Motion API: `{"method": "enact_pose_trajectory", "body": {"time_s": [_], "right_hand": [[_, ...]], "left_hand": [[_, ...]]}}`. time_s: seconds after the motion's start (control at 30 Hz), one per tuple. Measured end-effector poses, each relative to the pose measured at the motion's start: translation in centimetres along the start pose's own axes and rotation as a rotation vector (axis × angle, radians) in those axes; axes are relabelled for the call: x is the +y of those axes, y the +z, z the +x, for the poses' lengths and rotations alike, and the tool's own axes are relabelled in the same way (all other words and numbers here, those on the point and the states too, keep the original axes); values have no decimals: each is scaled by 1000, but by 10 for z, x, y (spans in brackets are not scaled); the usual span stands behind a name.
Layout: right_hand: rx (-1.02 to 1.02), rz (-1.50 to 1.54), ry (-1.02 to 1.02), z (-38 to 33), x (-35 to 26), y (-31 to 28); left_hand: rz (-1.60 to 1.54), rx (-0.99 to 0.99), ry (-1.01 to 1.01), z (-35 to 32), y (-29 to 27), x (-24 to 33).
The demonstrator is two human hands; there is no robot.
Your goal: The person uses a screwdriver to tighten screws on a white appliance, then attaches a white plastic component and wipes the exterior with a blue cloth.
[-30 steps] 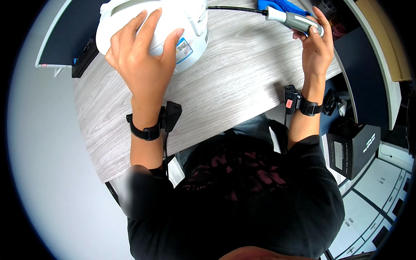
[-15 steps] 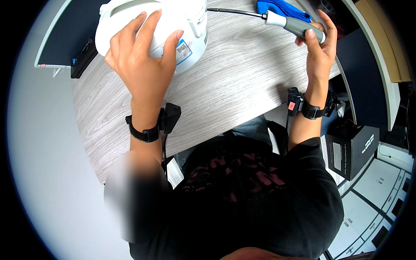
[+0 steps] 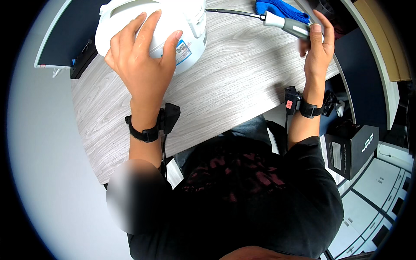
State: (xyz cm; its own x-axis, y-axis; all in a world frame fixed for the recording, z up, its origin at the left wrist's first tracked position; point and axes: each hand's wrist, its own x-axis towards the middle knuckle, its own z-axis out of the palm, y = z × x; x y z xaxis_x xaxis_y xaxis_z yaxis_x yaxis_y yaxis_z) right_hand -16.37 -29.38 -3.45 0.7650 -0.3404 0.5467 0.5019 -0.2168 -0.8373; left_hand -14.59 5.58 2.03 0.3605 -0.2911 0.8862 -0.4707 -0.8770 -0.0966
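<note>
A white rounded appliance [image 3: 196, 54], which looks like a rice cooker, stands at the top left with a blue-edged label on its side. My left hand [image 3: 141, 56] lies on it with fingers spread. At the upper right my right hand [image 3: 320, 47] grips the grey end of a screwdriver [image 3: 274, 20] between thumb and fingers. Its long dark shaft points left, and the tip meets the appliance's right side; whether it sits in a screw cannot be made out. Some fingers of the right hand are blurred or hidden behind the handle.
The wood-grain table [image 3: 225, 86] runs beneath both hands. A blue cloth [image 3: 284, 9] lies beyond the screwdriver. To the left are a monitor [image 3: 54, 39] and a black object [image 3: 83, 60]. A partition [image 3: 368, 73] borders the right side, with a black box [image 3: 352, 151] below.
My right thumb and fingers have shifted on the screwdriver handle, and that hand sits slightly further left. The left hand keeps its place on the appliance.
</note>
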Motion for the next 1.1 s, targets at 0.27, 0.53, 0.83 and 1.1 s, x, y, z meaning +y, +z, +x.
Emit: {"method": "enact_pose_trajectory", "body": {"time_s": [0.27, 0.53, 0.83, 1.1], "right_hand": [[-14, 221, -179, 2, 3, 8], [-1, -92, 90, 0, -8, 1], [-4, 44, -79, 1, 0, 5], [51, 174, -104, 3, -5, 15]], "left_hand": [[13, -10, 1, 1, 0, 0], [13, 3, 8, -1, 1, -1], [2, 6, 11, 0, 1, -1], [-5, -5, -3, 1, 1, 0]]}}
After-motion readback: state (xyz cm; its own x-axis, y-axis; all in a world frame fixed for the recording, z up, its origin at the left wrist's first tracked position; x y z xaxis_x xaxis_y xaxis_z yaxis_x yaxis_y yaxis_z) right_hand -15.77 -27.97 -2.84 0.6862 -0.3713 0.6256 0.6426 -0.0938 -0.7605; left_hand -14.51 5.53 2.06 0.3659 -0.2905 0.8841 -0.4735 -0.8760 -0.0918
